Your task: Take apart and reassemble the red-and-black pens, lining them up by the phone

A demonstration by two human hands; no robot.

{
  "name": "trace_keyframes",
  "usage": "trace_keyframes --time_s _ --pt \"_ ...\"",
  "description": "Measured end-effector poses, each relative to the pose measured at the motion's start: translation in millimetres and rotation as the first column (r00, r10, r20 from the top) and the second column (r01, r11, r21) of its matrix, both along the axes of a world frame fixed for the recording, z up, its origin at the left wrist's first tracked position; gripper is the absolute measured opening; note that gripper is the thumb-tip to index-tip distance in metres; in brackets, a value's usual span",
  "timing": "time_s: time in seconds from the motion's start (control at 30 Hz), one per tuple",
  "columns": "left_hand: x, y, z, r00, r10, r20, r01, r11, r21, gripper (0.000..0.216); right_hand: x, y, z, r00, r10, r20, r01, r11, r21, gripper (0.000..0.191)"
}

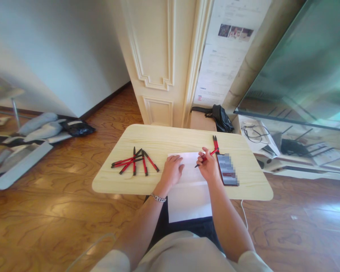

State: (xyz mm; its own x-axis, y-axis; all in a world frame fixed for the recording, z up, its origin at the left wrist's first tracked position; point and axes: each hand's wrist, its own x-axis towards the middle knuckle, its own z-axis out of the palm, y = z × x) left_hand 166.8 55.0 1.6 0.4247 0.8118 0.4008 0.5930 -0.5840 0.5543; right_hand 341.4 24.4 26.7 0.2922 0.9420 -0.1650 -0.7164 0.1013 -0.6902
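A white sheet of paper (pixel 189 204) lies on the small wooden table (pixel 110 181), its lower part hanging over the near edge. My left hand (pixel 173 170) rests on the sheet's left side, fingers laid out, holding nothing. In my right hand (pixel 208 166) is a red and black pen (pixel 205 159), its dark tip pointing left over the paper. Several more red and black pens (pixel 134 162) lie crossed in a loose pile to the left. Two others (pixel 215 142) lie side by side beyond my right hand.
A phone (pixel 227 170) with a blurred screen lies just right of my right hand. Behind the table are a cream panelled door (pixel 155 87), a black bag (pixel 221 118) and a large dark screen (pixel 306 71). A white cable (pixel 244 213) hangs at the table's right.
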Motion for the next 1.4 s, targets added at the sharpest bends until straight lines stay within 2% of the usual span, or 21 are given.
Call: trace_keyframes --time_s 0.1,0.17,0.3,0.53,0.67,0.77,0.87,0.93,1.03,1.13,1.17,1.23,1.33,1.4 --pt "-2.9 -13.7 11.5 0.993 0.006 0.121 0.000 0.999 -0.051 0.024 7.7 -7.4 3.4 0.993 0.078 -0.094 -0.082 0.996 -0.043 0.054" --pt "-5.7 -27.9 18.6 0.979 0.040 0.201 -0.012 0.990 -0.142 0.024 12.7 -10.8 3.0 0.989 0.082 -0.120 -0.089 0.995 -0.054 0.062" --pt "-7.2 -60.3 26.1 0.930 0.109 0.351 0.038 0.921 -0.387 0.026 18.2 -14.1 -1.5 0.982 0.071 -0.177 -0.079 0.996 -0.040 0.058" --pt "7.1 -95.3 15.6 0.878 0.112 0.466 0.202 0.796 -0.571 0.029 19.1 -13.9 -9.3 0.968 0.010 -0.250 -0.011 1.000 -0.003 0.047" --pt "21.5 -98.1 7.7 0.816 0.163 0.555 0.323 0.668 -0.671 0.037 16.7 -10.9 -4.2 0.966 -0.073 -0.248 0.085 0.996 0.036 0.044" --pt "36.2 -96.9 7.1 0.733 0.260 0.629 0.419 0.555 -0.718 0.045 8.2 -10.9 1.0 0.956 -0.195 -0.219 0.214 0.974 0.070 0.032" --pt "50.5 -96.2 9.0 0.615 0.384 0.688 0.486 0.502 -0.715 0.049 -6.0 -18.6 3.9 0.931 -0.331 -0.150 0.346 0.935 0.083 0.020" --pt "56.9 -95.2 10.3 0.488 0.473 0.734 0.533 0.504 -0.679 0.045 -16.2 -29.6 4.2 0.925 -0.365 -0.101 0.372 0.927 0.056 0.019" --pt "59.1 -90.4 12.2 0.301 0.566 0.767 0.570 0.538 -0.621 0.037 -26.7 -53.1 1.7 0.960 -0.276 -0.032 0.277 0.960 0.025 0.021" --pt "53.7 -81.2 14.7 0.214 0.575 0.790 0.573 0.581 -0.578 0.030 -25.5 -77.1 -5.0 0.977 -0.136 0.163 0.148 0.987 -0.064 0.023" --pt "51.2 -77.7 15.5 0.219 0.564 0.796 0.570 0.589 -0.574 0.028 -22.1 -83.3 -7.5 0.962 -0.080 0.260 0.112 0.988 -0.111 0.025" --pt "47.2 -70.9 16.9 0.290 0.530 0.797 0.555 0.585 -0.591 0.027 -11.6 -91.4 -11.0 0.886 0.046 0.462 0.045 0.982 -0.184 0.028" --pt "46.6 -62.2 18.9 0.476 0.437 0.763 0.514 0.566 -0.645 0.032 7.3 -93.9 -8.6 0.690 0.196 0.697 -0.046 0.973 -0.228 0.029" --pt "51.3 -57.8 20.9 0.581 0.351 0.734 0.498 0.560 -0.662 0.034 17.5 -92.2 -1.6 0.569 0.226 0.791 -0.056 0.970 -0.237 0.027"
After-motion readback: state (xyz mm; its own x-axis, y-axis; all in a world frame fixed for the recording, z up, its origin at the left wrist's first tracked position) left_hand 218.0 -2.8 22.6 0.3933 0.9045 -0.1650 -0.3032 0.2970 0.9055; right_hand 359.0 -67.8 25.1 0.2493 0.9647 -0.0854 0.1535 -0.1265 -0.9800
